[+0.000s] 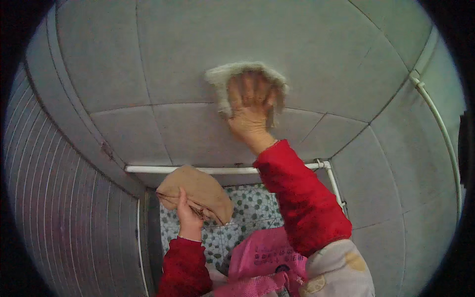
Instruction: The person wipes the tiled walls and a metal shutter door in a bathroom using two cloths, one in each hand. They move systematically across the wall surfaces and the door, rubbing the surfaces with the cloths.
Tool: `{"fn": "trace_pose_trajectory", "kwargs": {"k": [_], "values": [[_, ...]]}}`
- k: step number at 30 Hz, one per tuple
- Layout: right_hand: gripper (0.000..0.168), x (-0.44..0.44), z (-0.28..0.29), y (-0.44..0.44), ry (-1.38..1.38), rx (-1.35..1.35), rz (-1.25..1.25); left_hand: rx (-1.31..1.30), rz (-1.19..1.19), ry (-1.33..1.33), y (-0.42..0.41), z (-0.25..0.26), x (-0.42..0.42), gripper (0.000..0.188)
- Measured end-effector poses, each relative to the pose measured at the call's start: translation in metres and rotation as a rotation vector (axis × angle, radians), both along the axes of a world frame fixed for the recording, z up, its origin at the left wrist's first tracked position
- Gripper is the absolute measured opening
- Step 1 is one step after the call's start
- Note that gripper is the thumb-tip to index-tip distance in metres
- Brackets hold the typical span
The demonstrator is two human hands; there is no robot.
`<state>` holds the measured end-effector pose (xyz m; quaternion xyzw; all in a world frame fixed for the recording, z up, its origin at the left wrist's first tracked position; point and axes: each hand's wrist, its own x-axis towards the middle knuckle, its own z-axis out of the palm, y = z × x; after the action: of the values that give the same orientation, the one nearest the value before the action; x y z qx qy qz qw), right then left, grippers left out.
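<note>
My right hand (252, 107) lies spread, slightly blurred, over a white cloth (222, 74) and presses it flat against the grey wall tiles (185, 55). The cloth shows around the fingertips and on both sides of the hand. Lower down and to the left, my left hand (190, 215) grips a folded tan cloth (200, 185), with the thumb on top of it. That tan cloth is held in front of the white pipe and above the patterned floor.
A white pipe (148, 169) runs along the foot of the wall and bends at the right corner. Another pipe (441, 118) follows the right wall. A ribbed grey panel (74, 193) stands at left. Below are a pebble-patterned floor (252, 204) and a pink apron (259, 252).
</note>
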<state>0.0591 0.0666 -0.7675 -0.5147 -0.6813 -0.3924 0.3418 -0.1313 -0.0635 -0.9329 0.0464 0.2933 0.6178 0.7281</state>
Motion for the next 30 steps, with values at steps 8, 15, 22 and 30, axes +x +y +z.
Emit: {"fn": "trace_pose_trajectory", "kwargs": {"k": [8, 15, 22, 30], "values": [[0.062, -0.011, 0.032, 0.004, -0.446, 0.145, 0.131, 0.124, -0.056, -0.017, 0.002, 0.007, 0.01, 0.053], [0.075, 0.187, 0.043, -0.031, -0.06, 0.248, -0.063, 0.132, -0.043, 0.106, -0.001, 0.002, 0.002, 0.054], [0.089, 0.288, 0.012, -0.037, 0.673, 0.375, -0.126, 0.127, -0.05, 0.078, -0.005, 0.0, 0.0, 0.054], [0.082, 0.159, 0.1, -0.018, 0.401, 0.436, -0.003, 0.153, -0.122, -0.031, -0.003, -0.004, -0.009, 0.056]]}}
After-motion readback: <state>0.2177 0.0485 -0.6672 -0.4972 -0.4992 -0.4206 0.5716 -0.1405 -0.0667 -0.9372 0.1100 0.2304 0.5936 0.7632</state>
